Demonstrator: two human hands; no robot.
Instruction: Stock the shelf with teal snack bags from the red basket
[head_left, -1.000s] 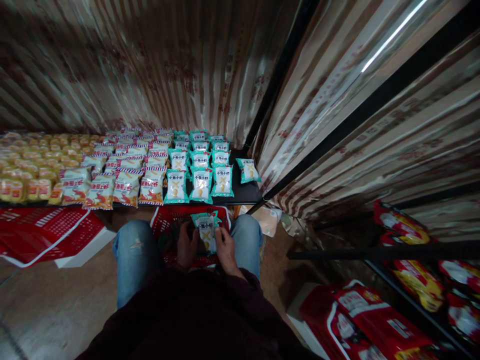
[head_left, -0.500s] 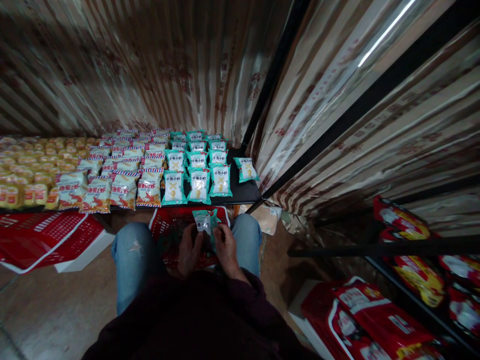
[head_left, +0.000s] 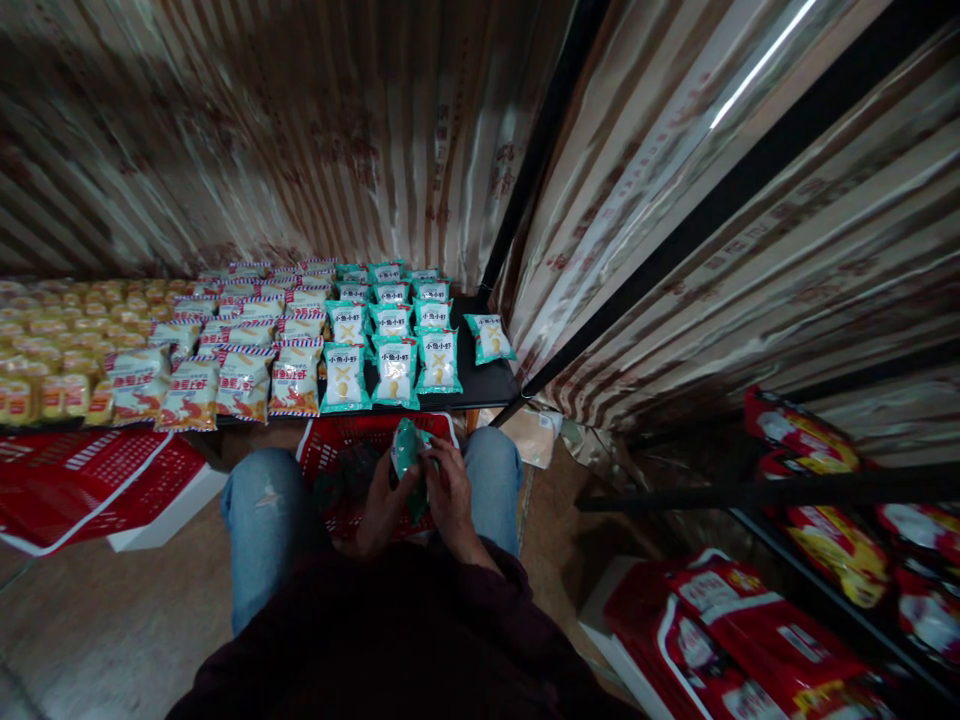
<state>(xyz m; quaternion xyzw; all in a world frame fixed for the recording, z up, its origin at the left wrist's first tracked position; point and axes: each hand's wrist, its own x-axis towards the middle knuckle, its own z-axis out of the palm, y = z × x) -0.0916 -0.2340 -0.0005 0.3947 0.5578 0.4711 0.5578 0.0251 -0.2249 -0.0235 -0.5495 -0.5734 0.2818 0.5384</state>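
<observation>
Both my hands are over the red basket [head_left: 352, 440] between my knees. My left hand [head_left: 382, 500] and my right hand [head_left: 448, 487] are closed on a teal snack packet [head_left: 407, 450], which is turned almost edge-on and tilted. Just beyond, on a low black shelf [head_left: 487, 382], stand rows of the same teal packets [head_left: 394, 345], with one teal packet [head_left: 489, 338] lying alone at the right end. Red-and-white striped packets [head_left: 244, 370] fill the shelf to the left of them.
Yellow packets [head_left: 52, 350] cover the shelf's far left. A second red basket [head_left: 82, 470] lies on the floor at left. Red snack bags [head_left: 735, 630] sit on a rack at lower right. A foil-covered wall and a black post [head_left: 525, 170] close off the corner.
The teal packet in my hands has turned from face-up to nearly edge-on, and my hands have closed in around it. The view has shifted slightly.
</observation>
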